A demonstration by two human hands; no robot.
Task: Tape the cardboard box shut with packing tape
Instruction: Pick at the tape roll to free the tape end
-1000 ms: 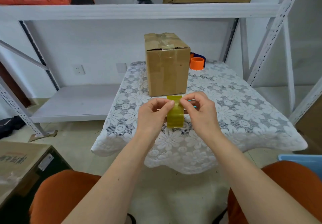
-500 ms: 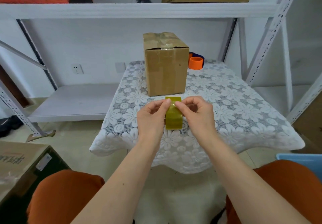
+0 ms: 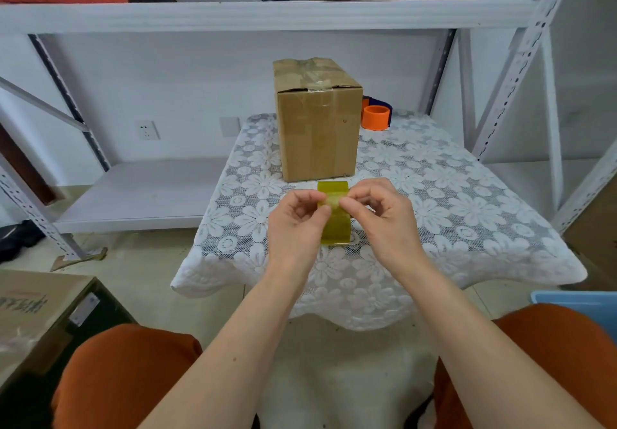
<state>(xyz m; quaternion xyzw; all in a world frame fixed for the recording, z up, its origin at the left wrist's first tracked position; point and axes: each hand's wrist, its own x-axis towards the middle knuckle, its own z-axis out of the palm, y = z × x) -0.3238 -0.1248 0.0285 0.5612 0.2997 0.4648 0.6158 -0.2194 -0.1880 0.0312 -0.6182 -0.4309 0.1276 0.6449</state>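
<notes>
Left hand (image 3: 297, 225) and right hand (image 3: 380, 218) both pinch yellow-green packing tape roll (image 3: 335, 225) above table's (image 3: 467, 221) near edge; brown cardboard box (image 3: 317, 121) upright toward far edge.

We see both hands over the near edge of the table (image 3: 467, 215), w/ its white lace cloth. Left hand (image 3: 293, 225) and right hand (image 3: 384, 221) pinch the yellowish tape roll (image 3: 335, 228) between them, fingertips meeting at its upper part. Cardboard box (image 3: 317, 121) stands upright toward the far edge, approx. centre, top flaps already taped. Orange roll (image 3: 375, 117) sits just beside the box's right side, at the far edge. Orange-clad knees at bottom.
</notes>
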